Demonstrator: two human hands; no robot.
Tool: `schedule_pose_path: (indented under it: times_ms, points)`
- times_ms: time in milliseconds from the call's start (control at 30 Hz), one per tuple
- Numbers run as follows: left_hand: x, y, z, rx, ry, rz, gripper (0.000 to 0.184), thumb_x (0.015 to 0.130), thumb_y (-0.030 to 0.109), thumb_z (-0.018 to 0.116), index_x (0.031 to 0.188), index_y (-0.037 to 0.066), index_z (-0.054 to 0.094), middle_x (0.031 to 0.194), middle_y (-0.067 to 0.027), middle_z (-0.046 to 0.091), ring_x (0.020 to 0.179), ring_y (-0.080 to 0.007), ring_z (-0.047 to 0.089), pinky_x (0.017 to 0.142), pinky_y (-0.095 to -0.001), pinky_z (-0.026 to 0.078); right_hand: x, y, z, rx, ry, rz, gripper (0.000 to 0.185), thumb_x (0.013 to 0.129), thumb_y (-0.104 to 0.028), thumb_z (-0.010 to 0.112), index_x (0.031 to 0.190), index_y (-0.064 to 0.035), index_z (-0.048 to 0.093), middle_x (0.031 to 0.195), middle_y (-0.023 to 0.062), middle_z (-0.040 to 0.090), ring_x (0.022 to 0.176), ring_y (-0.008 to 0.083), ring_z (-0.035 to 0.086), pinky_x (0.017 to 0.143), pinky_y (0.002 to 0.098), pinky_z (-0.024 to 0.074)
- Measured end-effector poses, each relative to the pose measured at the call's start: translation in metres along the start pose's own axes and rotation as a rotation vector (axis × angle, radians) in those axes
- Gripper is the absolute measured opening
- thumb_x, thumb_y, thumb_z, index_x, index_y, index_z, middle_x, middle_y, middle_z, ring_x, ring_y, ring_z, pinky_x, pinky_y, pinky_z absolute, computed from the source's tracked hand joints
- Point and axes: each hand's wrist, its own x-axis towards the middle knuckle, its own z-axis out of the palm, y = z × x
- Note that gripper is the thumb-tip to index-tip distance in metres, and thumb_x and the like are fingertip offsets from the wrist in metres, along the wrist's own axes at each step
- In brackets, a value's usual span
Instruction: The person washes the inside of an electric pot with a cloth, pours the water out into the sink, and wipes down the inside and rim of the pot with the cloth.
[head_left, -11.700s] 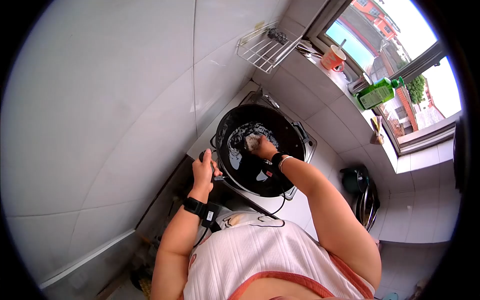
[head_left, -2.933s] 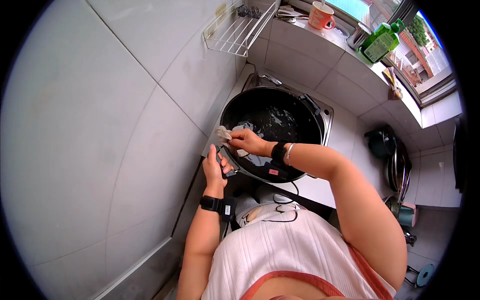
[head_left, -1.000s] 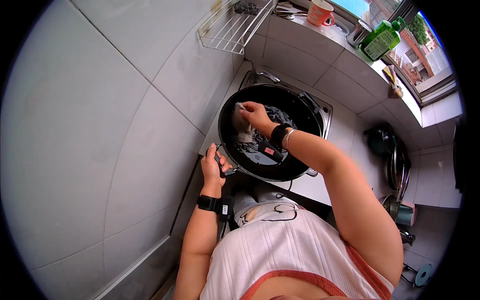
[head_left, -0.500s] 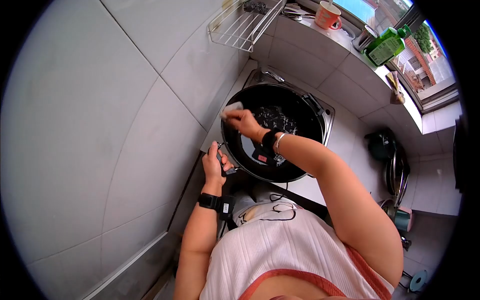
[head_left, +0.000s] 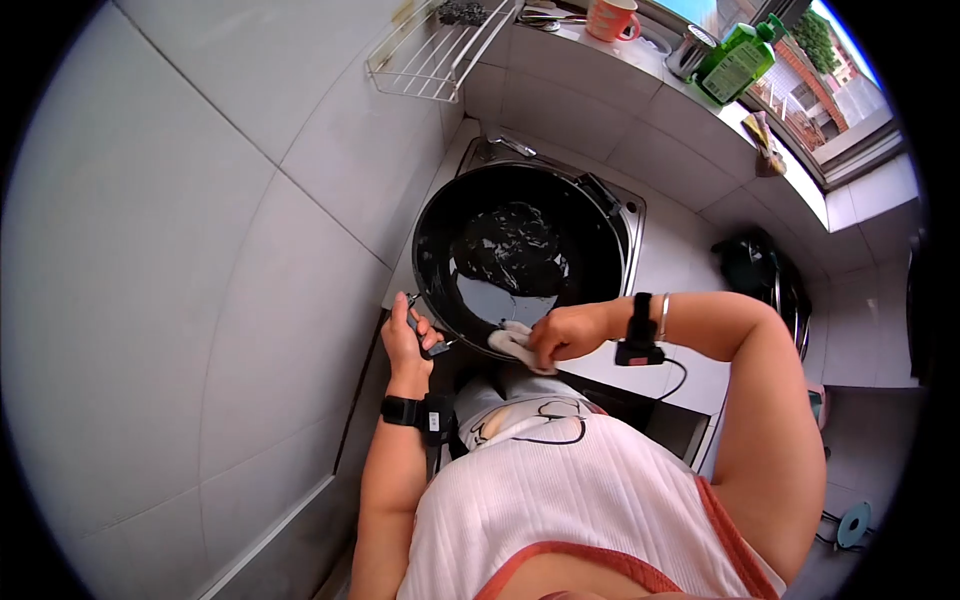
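Observation:
A large black wok [head_left: 438, 235] with side handles sits over the sink, some water pooled in its bottom. My left hand [head_left: 405, 342] is wrapped around the wok's near-left handle [head_left: 436, 349]. Bunched in my right hand [head_left: 568, 335] is a white cloth [head_left: 512, 343], pressed over the near rim of the wok. Part of the cloth lies inside the rim and part hangs outside. The wok's far handle [head_left: 600, 195] is free, at the upper right.
Behind the wok is a faucet [head_left: 515, 146]. A wire rack [head_left: 425, 82] hangs on the left wall. The window ledge holds an orange mug [head_left: 612, 20], a metal can [head_left: 690, 52] and a green bottle [head_left: 737, 64]. Dark cookware [head_left: 752, 265] stands right.
My right hand has moved with the cloth from the wok's far-left side to its near rim. My left hand keeps its hold on the handle. The view has shifted slightly.

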Motion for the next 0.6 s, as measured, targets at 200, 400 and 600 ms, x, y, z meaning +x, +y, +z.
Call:
schedule_pose_path:
  times_ms: [200, 400, 600]
  points:
    - [0.004, -0.001, -0.007, 0.019, -0.053, 0.001, 0.037, 0.084, 0.04, 0.052, 0.065, 0.01, 0.039, 0.046, -0.0019, 0.035, 0.033, -0.012, 0.03, 0.037, -0.0265, 0.031, -0.077, 0.017, -0.046, -0.333, -0.239, 0.286, 0.01, 0.065, -0.007, 0.059, 0.056, -0.006, 0.061, 0.065, 0.0103, 0.056, 0.071, 0.0272, 0.054, 0.064, 0.0339, 0.0441]
    - [0.001, 0.001, -0.006, 0.066, -0.054, 0.023, 0.038, 0.084, 0.04, 0.052, 0.064, 0.01, 0.039, 0.046, -0.0021, 0.036, 0.033, -0.0121, 0.03, 0.036, -0.0268, 0.031, -0.091, 0.043, -0.109, -0.952, -0.336, 0.398, 0.025, 0.074, -0.018, 0.057, 0.099, -0.0151, 0.06, 0.101, 0.0022, 0.058, 0.092, 0.0235, 0.053, 0.077, 0.0312, 0.0447]
    - [-0.001, 0.002, -0.009, 0.121, -0.07, 0.029, 0.036, 0.086, 0.039, 0.048, 0.064, 0.011, 0.041, 0.046, 0.0003, 0.037, 0.032, -0.0102, 0.029, 0.039, -0.0279, 0.037, -0.055, 0.087, -0.164, -1.369, -0.293, 0.366, 0.022, 0.075, -0.024, 0.058, 0.087, -0.0064, 0.064, 0.098, 0.0084, 0.059, 0.096, 0.0232, 0.052, 0.082, 0.0305, 0.0427]
